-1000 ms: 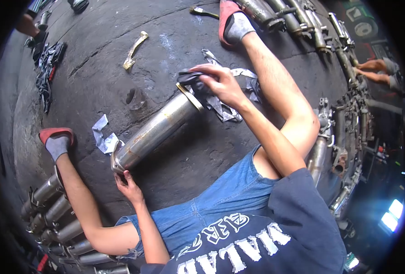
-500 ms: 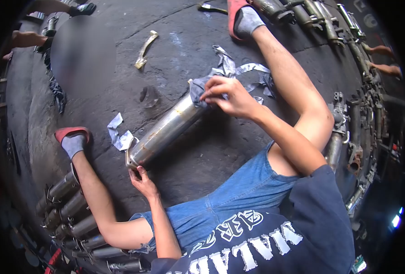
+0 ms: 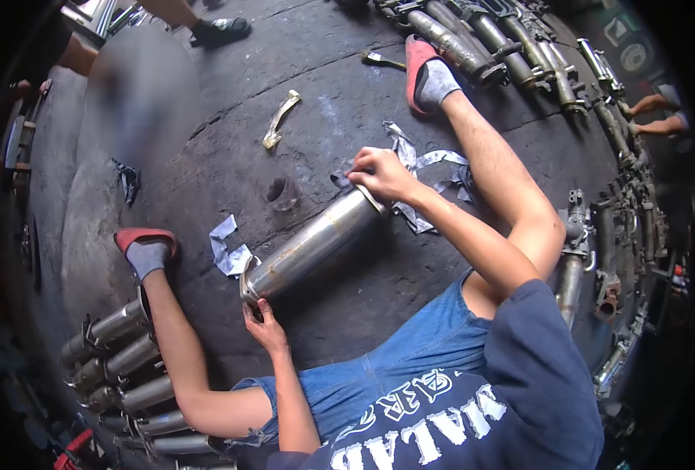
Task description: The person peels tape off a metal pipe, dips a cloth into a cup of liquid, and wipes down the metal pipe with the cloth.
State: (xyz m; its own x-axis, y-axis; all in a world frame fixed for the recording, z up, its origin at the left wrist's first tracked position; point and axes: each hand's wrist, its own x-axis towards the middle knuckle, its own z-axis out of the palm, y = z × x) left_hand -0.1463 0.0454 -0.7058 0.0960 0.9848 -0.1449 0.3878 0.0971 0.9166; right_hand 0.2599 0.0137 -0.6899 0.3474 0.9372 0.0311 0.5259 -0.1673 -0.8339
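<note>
A shiny metal cylinder (image 3: 312,244) with brown stains, like an exhaust canister, slants across the floor between my legs. My left hand (image 3: 269,329) grips the flange (image 3: 247,287) at its near left end, with thumb and fingers against the rim. At the far right end, my right hand (image 3: 382,174) is closed over the rim with fingers pinched. A bit of dark grey cloth (image 3: 340,180) shows beside those fingertips. Grey and white cloth strips (image 3: 419,168) lie just beyond this hand. Another pale strip (image 3: 227,249) lies beside the flange.
A short dark pipe piece (image 3: 283,193), a pale bracket-like part (image 3: 281,120) and a brush (image 3: 382,59) lie on the floor. Rows of metal pipes (image 3: 488,47) stand at upper right, with more cylinders (image 3: 128,356) by my left leg. Other people's limbs show at the edges.
The grey cloth that covered the cylinder's far end has mostly gone from view there, exposing the rim. My right hand has shifted onto that rim. The whole view has shifted.
</note>
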